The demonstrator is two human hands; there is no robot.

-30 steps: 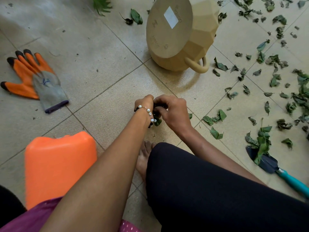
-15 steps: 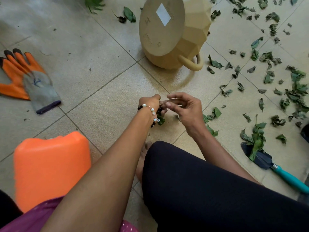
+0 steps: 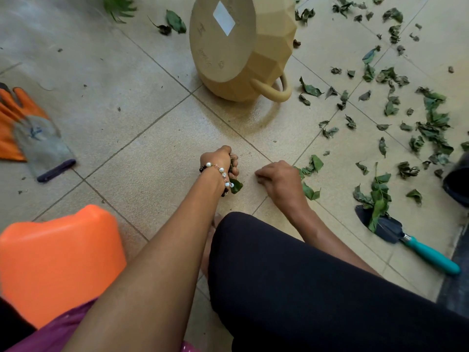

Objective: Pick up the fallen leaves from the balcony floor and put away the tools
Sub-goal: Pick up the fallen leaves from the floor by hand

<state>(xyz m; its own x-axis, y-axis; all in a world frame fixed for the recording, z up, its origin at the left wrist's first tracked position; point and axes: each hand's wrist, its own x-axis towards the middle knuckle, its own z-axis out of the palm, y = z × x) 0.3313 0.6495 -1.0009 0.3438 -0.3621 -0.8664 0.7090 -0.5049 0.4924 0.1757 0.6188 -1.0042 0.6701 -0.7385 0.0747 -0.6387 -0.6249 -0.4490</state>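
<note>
Left hand (image 3: 220,160) is seen curled into a fist around a bunch of picked leaves (image 3: 235,185), one green leaf sticking out below the wrist, where a beaded bracelet (image 3: 220,172) is worn. Its forearm is stretched forward and down from the lower left of the view. The right hand (image 3: 278,176) is lowered to the tiled floor (image 3: 152,138), knuckles up and fingers bent down toward the tile; whether anything is pinched beneath them cannot be told. Just beside it, on its right, a few fresh green leaves (image 3: 311,165) are lying. Farther right, many more fallen leaves (image 3: 431,123) are scattered over the tiles, mostly small, crumpled and dark green, some dried. A black trowel (image 3: 388,228) with a teal handle is lying at the right, a leafy sprig resting across its blade. A beige faceted pot (image 3: 236,47) with a loop handle is tipped on its side beyond the hands, its base with a white label turned toward the camera. An orange and grey work glove (image 3: 30,130) is lying flat at the left. An orange plastic container (image 3: 58,260) is standing near the person's left arm.
</note>
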